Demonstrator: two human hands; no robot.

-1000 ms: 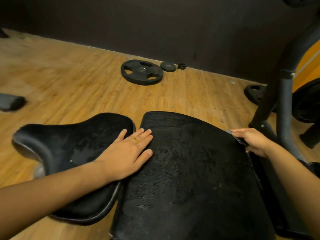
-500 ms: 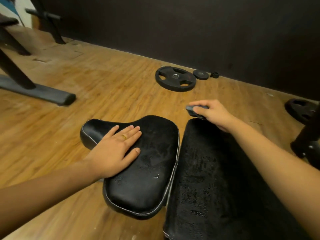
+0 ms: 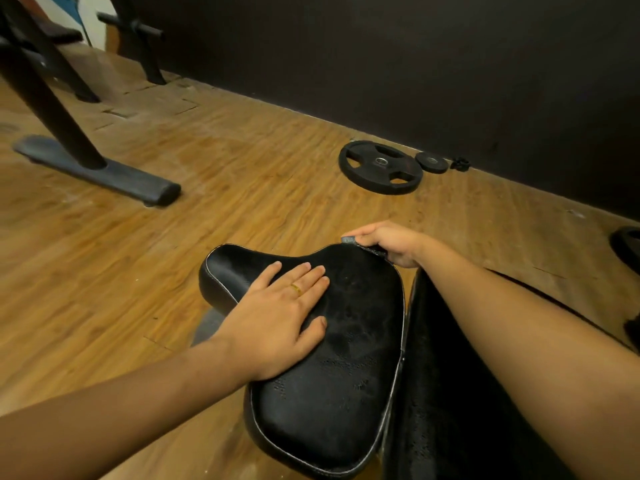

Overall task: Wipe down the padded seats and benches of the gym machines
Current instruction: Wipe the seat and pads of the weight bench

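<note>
A black padded seat (image 3: 346, 386) with white piping fills the lower middle, and its surface looks damp. My left hand (image 3: 280, 317) lies flat on the seat's left part, fingers straight, a gold ring on one finger. My right hand (image 3: 391, 242) grips a small dark cloth (image 3: 367, 247) at the seat's far right corner. To the right lies the long black bench pad (image 3: 450, 393), partly hidden under my right forearm.
A large weight plate (image 3: 381, 167), a small plate (image 3: 432, 162) and a collar (image 3: 460, 164) lie on the wooden floor by the dark wall. A machine's black leg and foot bar (image 3: 104, 174) stand at left. Another plate (image 3: 628, 247) shows at the right edge.
My right hand moved left with the cloth, from the bench pad's far end onto the seat's far corner. My left hand stayed flat on the seat. The view swung left.
</note>
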